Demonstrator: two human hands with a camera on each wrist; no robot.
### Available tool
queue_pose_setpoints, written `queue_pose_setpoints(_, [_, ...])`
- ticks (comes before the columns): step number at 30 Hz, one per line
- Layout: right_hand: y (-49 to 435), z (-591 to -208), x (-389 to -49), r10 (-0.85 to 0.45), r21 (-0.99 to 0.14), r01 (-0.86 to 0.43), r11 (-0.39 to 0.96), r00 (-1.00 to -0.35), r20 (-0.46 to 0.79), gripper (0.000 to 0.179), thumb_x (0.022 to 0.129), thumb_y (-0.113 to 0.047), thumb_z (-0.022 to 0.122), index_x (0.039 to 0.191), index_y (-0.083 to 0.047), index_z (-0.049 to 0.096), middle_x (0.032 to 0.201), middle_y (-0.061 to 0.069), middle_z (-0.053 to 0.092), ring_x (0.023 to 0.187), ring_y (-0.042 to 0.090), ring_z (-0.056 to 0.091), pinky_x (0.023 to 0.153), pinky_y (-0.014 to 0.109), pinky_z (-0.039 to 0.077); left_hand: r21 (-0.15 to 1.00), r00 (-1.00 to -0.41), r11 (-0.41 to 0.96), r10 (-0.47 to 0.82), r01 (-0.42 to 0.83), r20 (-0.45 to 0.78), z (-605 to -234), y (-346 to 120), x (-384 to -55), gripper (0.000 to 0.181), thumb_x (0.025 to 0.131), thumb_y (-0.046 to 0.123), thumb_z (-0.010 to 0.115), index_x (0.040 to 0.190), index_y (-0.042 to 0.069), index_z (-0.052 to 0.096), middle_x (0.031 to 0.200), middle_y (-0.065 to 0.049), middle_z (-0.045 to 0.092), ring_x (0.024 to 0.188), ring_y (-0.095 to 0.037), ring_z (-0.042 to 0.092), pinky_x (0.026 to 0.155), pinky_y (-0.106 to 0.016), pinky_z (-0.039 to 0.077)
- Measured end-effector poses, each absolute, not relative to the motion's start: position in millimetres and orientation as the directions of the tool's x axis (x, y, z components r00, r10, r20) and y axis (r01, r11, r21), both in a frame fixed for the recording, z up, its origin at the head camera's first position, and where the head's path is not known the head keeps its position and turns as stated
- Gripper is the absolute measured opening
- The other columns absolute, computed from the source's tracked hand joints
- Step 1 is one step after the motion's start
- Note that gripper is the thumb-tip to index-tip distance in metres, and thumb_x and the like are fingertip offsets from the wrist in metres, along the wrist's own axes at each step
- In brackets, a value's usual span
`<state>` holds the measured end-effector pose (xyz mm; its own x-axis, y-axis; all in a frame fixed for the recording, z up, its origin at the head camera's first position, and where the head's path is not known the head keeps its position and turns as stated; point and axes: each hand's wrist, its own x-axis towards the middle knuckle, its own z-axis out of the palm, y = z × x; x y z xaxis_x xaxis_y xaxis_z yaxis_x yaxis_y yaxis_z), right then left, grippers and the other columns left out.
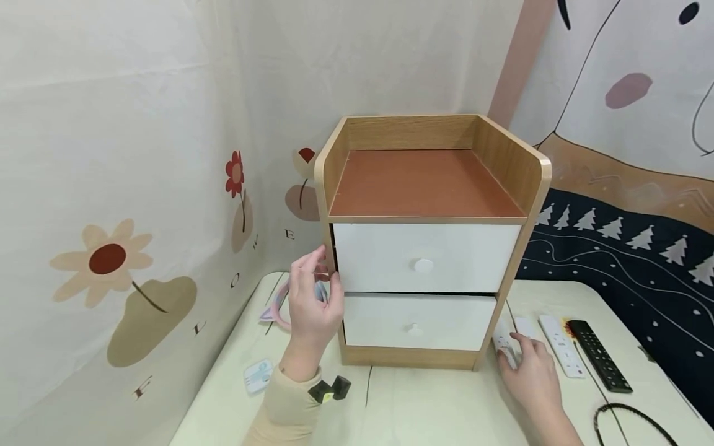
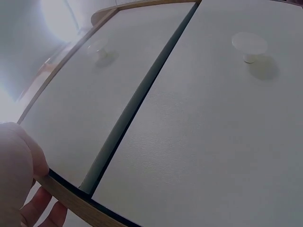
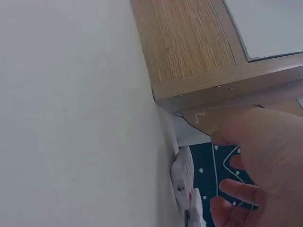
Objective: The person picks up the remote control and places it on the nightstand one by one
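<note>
A small wood-look drawer cabinet (image 1: 429,186) stands on the table, with a brown top tray and two white-fronted drawers. Both the upper drawer (image 1: 379,257) and the lower drawer (image 1: 379,319) have a round white knob and look pushed in. My left hand (image 1: 315,303) grips the cabinet's left side panel. In the left wrist view its thumb (image 2: 33,153) lies at the panel's front edge and the fingers (image 2: 38,205) are behind it. My right hand (image 1: 532,375), fingers loosely bent and holding nothing, is by the cabinet's lower right corner, over a white power strip or remote (image 1: 504,347).
Right of the cabinet lie another white strip-like device (image 1: 562,347), a black remote control (image 1: 599,356) and a dark braided loop (image 1: 636,409). On the left are a pink ring-shaped item (image 1: 281,310) and a small blue-and-white packet (image 1: 258,376). Printed curtains (image 1: 128,155) surround the table (image 1: 424,402).
</note>
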<state>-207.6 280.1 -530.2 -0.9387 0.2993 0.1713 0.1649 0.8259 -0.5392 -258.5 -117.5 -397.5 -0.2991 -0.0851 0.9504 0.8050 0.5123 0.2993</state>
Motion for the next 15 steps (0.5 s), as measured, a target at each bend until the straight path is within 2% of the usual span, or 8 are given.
queue_pose_setpoints(9, [285,-537,-209,0.263,-0.469,0.199,0.861,-0.962,0.075,0.071,0.099,-0.029,0.073,0.156,0.006,0.05,0.148,0.049,0.047,0.131,0.07,0.052,0.103,0.079,0.052,0.282,-0.32,0.597,-0.045,0.751,0.946,-398,-121,-255,0.064,0.091,-0.01,0.07,0.153,-0.001,0.057,0.125,-0.025,0.065,0.098,-0.029,0.073,0.074,-0.031,0.064])
queue_pose_setpoints(15, [283,-542,-209,0.204,-0.427,0.15,0.892,-0.975,0.085,0.069,0.098,-0.028,0.075,0.152,0.01,0.054,0.137,0.048,0.058,0.122,0.068,0.061,0.098,0.077,0.057,0.29,-0.353,0.62,-0.022,0.729,0.935,-396,-124,-251,0.065,0.091,-0.009,0.07,0.154,0.0,0.057,0.124,-0.023,0.066,0.096,-0.027,0.072,0.074,-0.038,0.068])
